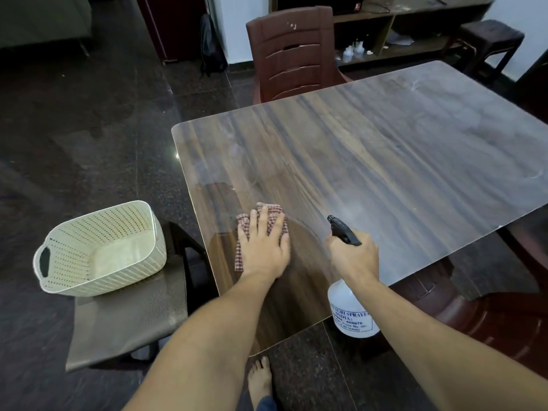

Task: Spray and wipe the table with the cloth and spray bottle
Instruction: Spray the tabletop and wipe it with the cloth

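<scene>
Left hand (pixel 262 247) is pressing flat, fingers straight, on the red-checked cloth (pixel 274 216) near the wood-grain table's (pixel 400 149) near-left corner, ready to wipe. Right hand (pixel 354 256), grip clamped round the white plastic spray bottle's (pixel 351 310) black trigger head, is aiming mist across the table.

Cloth (pixel 274 221): small red-brown and white check.
Spray bottle (pixel 350 315): white translucent body, blue printed lettering, black trigger head.
Worktop (pixel 385 149): brown wood grain with dark and light streaks; pale glossy glare over the far half.
Basket (pixel 100 250): cream, with rows of small perforation dots.
Chair (pixel 293 54): plain dark reddish brown.
Floor (pixel 74 114): near-black, finely speckled.
</scene>
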